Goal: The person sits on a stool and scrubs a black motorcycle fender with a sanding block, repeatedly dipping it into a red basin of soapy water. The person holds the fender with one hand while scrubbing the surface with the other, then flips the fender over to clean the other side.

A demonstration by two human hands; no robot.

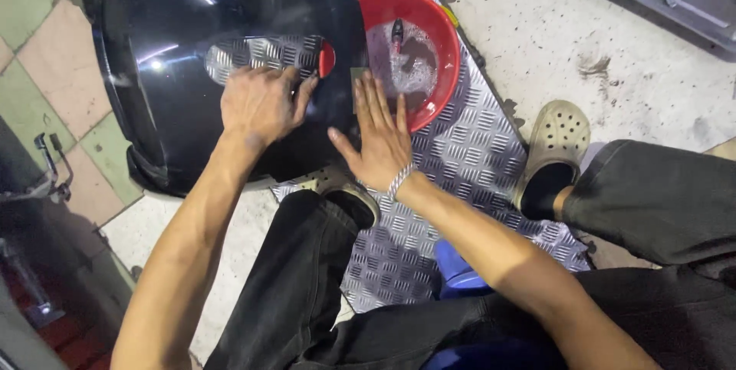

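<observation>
Two hands (261, 101) (379, 136) — one black panel (176, 40)

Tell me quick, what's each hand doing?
Left hand: open, flat on the glossy black panel.
Right hand: open, pressing a small grey pad against it.

One glossy black plastic body panel (184, 55) fills the upper left of the frame. One round red plastic basin of soapy water (441, 25) sits at upper centre. Two bare hands, left (261, 101) and right (381, 136). One beige perforated clog (556, 140) at right.
</observation>
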